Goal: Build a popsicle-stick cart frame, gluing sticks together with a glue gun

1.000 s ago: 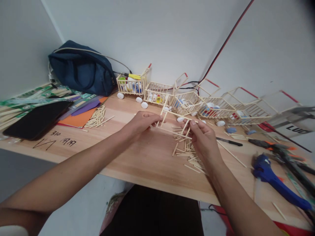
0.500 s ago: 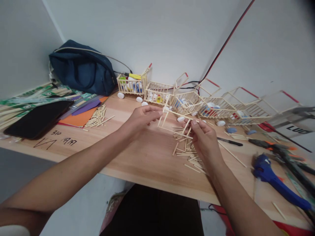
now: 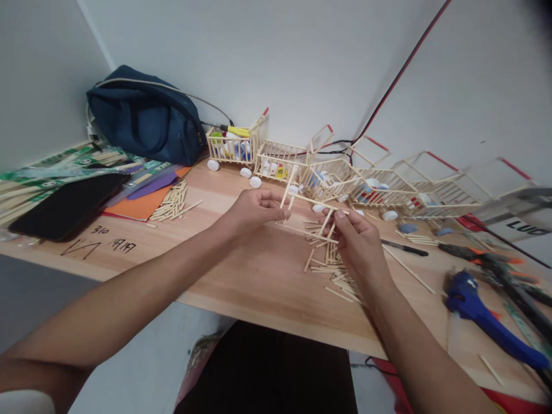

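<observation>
My right hand point(image 3: 357, 233) pinches a small open frame of thin wooden sticks point(image 3: 317, 202) by its right end, thumb on top. The frame hangs above the table, with short crosspieces near both ends. At its left end is my left hand point(image 3: 261, 211), fingers curled around the end sticks and thumb below; a slanting stick rises beside its fingertips. Under the frame and my right hand lies a loose pile of short cut sticks point(image 3: 340, 276). Behind stands a row of miniature stick shopping carts point(image 3: 282, 160) with white wheels and red-tipped handles.
A blue glue gun point(image 3: 483, 310), pliers point(image 3: 457, 250) and a black pen point(image 3: 405, 248) lie on the right. At left are a phone point(image 3: 69, 204), bagged sticks, orange paper point(image 3: 138, 208), another stick pile point(image 3: 172, 202) and a blue bag point(image 3: 146, 118). Cables run along the wall.
My left hand has shifted slightly down at the frame's left end, and a slanting stick now shows above its fingers. My right hand keeps its hold.
</observation>
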`<state>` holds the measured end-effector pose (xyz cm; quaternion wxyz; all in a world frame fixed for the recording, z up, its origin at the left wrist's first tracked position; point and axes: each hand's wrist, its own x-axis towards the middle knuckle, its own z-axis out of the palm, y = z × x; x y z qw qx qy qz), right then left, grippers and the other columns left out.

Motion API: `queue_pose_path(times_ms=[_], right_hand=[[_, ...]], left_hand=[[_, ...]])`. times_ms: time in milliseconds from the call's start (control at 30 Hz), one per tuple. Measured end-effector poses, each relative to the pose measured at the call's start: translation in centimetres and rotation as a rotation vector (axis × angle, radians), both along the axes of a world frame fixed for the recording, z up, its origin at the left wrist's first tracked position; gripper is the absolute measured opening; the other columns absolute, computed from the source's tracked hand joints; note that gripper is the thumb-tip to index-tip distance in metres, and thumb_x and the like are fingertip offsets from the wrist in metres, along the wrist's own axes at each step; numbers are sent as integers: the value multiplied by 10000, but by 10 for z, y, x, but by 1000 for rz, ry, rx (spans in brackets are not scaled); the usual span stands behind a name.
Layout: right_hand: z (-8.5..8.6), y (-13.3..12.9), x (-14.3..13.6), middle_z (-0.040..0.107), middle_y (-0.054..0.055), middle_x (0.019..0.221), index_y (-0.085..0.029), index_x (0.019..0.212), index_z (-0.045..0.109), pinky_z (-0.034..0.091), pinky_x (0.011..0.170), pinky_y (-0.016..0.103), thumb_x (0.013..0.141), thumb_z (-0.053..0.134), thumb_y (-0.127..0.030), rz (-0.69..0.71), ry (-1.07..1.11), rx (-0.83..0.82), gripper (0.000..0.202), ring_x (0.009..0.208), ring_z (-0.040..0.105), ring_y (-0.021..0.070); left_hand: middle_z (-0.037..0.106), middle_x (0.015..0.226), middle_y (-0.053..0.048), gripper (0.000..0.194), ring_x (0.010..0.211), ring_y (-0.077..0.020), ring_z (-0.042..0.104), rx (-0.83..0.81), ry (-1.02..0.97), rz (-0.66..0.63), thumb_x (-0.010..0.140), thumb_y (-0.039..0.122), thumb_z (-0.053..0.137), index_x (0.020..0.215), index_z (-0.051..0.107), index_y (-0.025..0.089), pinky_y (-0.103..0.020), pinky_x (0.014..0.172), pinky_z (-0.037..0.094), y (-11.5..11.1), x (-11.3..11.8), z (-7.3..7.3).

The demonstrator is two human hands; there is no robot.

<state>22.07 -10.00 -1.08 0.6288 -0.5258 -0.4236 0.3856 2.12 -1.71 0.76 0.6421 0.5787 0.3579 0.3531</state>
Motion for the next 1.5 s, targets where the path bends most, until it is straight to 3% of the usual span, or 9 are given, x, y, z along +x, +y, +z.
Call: queue_pose_path(times_ms=[633,967,1233,1500], right_hand=[[-3,0,2,712,27,816,-210,877,726,483,570,230,791,719,-487,1,-26,15,290,608,588,103],[-3,1,2,714,26,830,-208,870,730,480,573,220,798,721,-464,3,-2,26,265,613,580,96],[-4,1,2,713,22,818,-219,853,723,479,573,237,796,715,-481,14,-35,15,268,611,587,109],[-4,1,2,714,33,836,-208,875,734,477,568,229,803,712,-478,26,-30,8,280,608,582,102]], left_hand=[[647,663,5,372,608,-99,575,-43,3,21,587,194,818,932,699,123,-230,610,398,-3,2,4],[697,757,-33,367,667,-116,598,-23,3,11,623,276,819,947,721,136,-236,630,401,-3,1,0],[635,647,10,228,568,-81,459,8,67,45,678,348,777,791,733,155,-232,566,320,-8,0,7],[585,605,28,214,542,-71,409,7,50,31,662,347,778,724,702,157,-232,551,279,-6,0,5]])
